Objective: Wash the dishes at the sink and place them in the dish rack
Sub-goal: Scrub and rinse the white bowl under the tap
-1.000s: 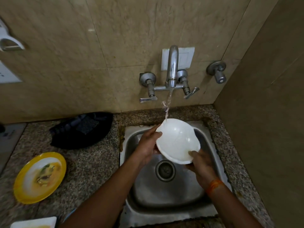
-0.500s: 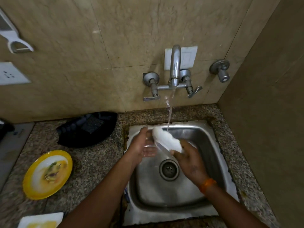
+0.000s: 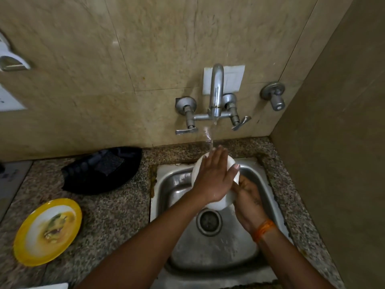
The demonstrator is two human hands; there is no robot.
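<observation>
Head view, one white bowl [image 3: 216, 203], left hand [image 3: 214, 176] flat on it, right hand [image 3: 248, 197] gripping beneath.

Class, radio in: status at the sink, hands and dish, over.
Left hand flat across the white bowl, right hand in a grip under it. Bowl under running tap, over the sink. Dirty yellow plate waits on counter. Nothing obstructing.

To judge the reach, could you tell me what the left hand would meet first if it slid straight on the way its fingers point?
Probably the water stream just past the fingertips of the left hand, which lies flat on the white bowl; beyond it, the tiled wall. Depth is uncertain.
</observation>
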